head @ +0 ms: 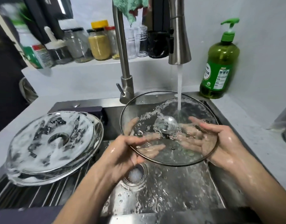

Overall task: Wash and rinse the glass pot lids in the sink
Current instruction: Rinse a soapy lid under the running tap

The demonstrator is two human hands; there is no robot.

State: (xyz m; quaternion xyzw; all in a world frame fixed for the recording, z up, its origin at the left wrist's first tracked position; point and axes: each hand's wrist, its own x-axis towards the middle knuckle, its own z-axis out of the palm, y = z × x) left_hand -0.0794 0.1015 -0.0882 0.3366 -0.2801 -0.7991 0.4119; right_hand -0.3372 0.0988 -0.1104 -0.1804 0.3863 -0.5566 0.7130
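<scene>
Water (179, 88) from the faucet (179, 38) falls on a glass lid (169, 126) held above the sink (171, 191). The left hand (123, 152) pinches the lid's near-left rim, with its fingers spread under the glass. The right hand (215, 143) cups the right rim with curled fingers. Two soapy lids (53, 143) lie stacked on the rack (42, 196) at the left. A green soap bottle (220, 62) stands behind the sink.
</scene>
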